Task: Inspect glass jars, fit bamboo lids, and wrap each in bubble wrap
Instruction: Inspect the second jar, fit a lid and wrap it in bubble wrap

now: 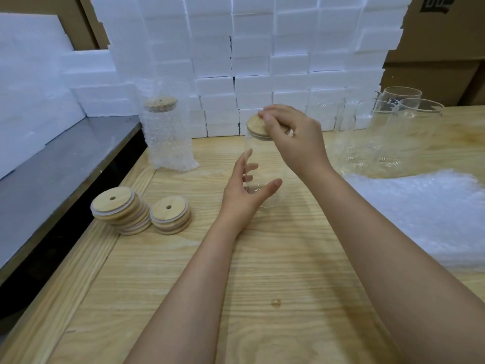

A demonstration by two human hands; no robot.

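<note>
The glass jar (pixel 265 164) stands upright on the table (pixel 262 271). The left hand (pixel 241 191) cups its lower body between thumb and fingers. The right hand (pixel 294 137) grips the bamboo lid (pixel 255 125) seated on the jar mouth. Left of the jar stand two lid stacks (pixel 141 212) and a bubble-wrapped jar (pixel 168 135).

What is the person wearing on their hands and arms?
Nothing that shows. The left hand and right hand are bare: no gloves, rings or watch. The arms are bare too, no sleeves in view.
</note>
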